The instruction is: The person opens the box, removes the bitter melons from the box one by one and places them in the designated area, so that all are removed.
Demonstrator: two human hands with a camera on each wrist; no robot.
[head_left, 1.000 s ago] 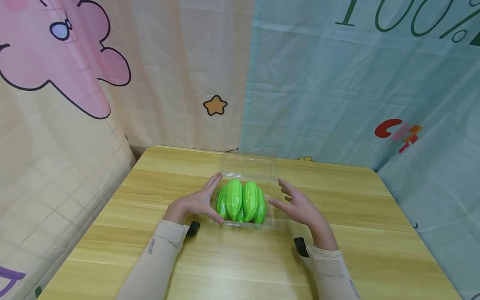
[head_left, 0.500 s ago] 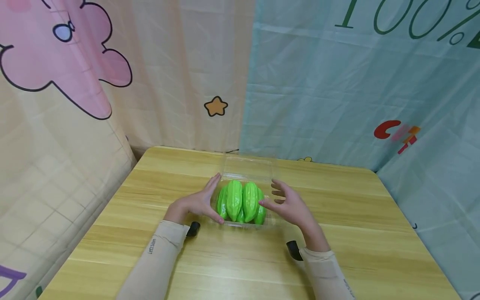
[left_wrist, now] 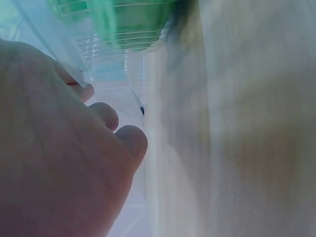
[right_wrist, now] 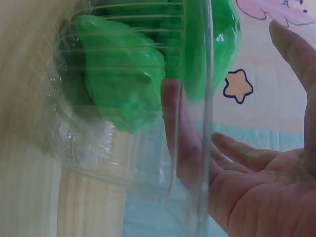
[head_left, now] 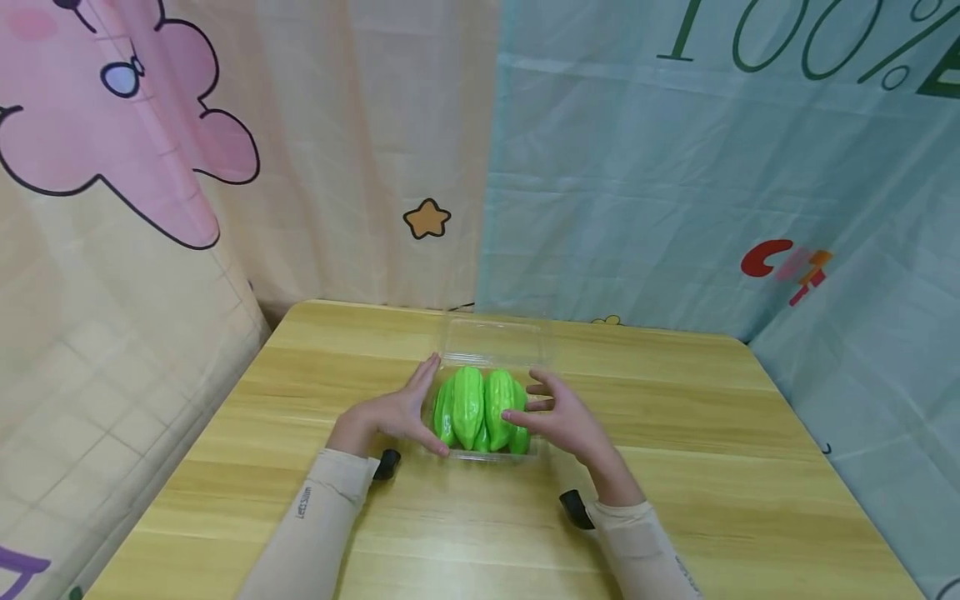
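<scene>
A clear plastic clamshell box [head_left: 489, 457] sits on the table, its lid [head_left: 495, 337] folded back. Bright green, ridged star fruits [head_left: 468, 408] fill its left and middle, lying side by side. My left hand [head_left: 393, 415] holds the box's left end, thumb at the front corner and fingers toward the back; the left wrist view shows fingertips right at the rim. Over the right end, my right hand [head_left: 558, 421] has its thumb and fingers spread beside the rightmost fruits. In the right wrist view, a finger reaches inside the box rim [right_wrist: 205, 148], near a star fruit [right_wrist: 118, 74].
The light wooden table [head_left: 712, 467] extends on both sides of the box. Behind it hang printed curtains [head_left: 637, 183]. A dark wrist strap piece [head_left: 576, 508] juts from the right sleeve, another dark piece [head_left: 387, 464] from the left one.
My right hand has moved left, from beyond the box's right end to over the rightmost star fruits. The left hand stays at the box's left end.
</scene>
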